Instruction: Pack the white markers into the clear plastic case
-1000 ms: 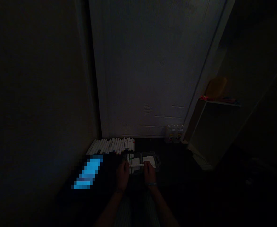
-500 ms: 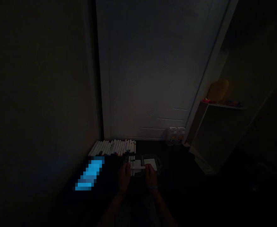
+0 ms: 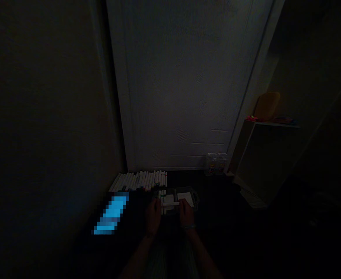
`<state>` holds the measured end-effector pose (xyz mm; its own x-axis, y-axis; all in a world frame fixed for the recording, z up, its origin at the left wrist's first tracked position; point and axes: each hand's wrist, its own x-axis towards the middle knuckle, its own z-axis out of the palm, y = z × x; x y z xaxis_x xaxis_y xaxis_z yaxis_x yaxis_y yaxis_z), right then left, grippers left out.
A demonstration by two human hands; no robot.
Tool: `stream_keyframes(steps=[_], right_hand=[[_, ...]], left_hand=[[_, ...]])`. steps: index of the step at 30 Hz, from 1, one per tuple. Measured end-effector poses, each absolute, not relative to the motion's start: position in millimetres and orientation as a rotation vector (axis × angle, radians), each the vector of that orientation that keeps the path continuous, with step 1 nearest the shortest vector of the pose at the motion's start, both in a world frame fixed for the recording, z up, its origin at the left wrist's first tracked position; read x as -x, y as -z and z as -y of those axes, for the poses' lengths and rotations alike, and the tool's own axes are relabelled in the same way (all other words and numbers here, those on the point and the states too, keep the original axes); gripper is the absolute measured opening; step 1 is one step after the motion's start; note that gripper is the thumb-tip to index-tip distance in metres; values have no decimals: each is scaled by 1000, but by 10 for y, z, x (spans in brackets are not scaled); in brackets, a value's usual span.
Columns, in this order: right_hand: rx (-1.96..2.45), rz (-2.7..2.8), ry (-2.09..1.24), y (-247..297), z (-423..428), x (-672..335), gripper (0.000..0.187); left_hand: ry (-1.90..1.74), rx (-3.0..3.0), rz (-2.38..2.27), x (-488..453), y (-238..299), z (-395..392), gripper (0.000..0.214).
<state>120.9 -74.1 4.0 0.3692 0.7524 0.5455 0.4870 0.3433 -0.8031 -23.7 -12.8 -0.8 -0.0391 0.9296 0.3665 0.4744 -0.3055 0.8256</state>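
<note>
A white marker (image 3: 171, 204) lies level between my hands, one end at each. My left hand (image 3: 153, 216) is closed around its left end, and my right hand (image 3: 186, 214) grips the right end. Just beneath and beyond it, a clear plastic case (image 3: 196, 198) lies open, in two halves. Several white markers (image 3: 162, 193) with green marks stand side by side in the left half. White inserts show in both halves. Behind, to the left, a long row of white markers (image 3: 141, 181) with coloured ends rests on the dark surface. The dimness hides my fingertips.
Two clear handled containers (image 3: 216, 164) stand against the pale panel (image 3: 176, 97) at the back. A glowing, blurred blue screen (image 3: 112, 213) lies to the left. On the right, a cabinet (image 3: 271, 159) carries an orange object (image 3: 267, 105).
The camera view has shifted slightly. Both hands keep hold of the marker in nearly the same place, with its right end tilted up a little more.
</note>
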Motion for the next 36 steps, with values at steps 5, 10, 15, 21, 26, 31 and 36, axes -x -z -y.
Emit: stream_keyframes(steps=[5,10,15,21,26,31,36], right_hand=[[1319,1271,-256,-40,740,-1210,30],[1347,1287,-266,-46,743,-1216,31],[1329,1282,-256,-9,716,-1223,34],[1322,1279,-293,22,713,-1244,34],[1318,1270,-311,-28,751,-1235,37],[1322,1264,-337,12,720,-1226,37],[1300,1250,-317,32,717,-1227,36]], left_hand=[[-1349,-1791,-1489,234,1,132,36],[-1357,-1794,-1442,232,-58,167,35],[-1362,-1742,-1408,226,-32,151,36],[-1394,-1693,-1375,215,11,140,38],[-1423,-1671,-1387,206,-21,166,41],[-1448,-1676,-1395,220,105,65,40],[-1419,-1686,-1434,225,111,57,40]])
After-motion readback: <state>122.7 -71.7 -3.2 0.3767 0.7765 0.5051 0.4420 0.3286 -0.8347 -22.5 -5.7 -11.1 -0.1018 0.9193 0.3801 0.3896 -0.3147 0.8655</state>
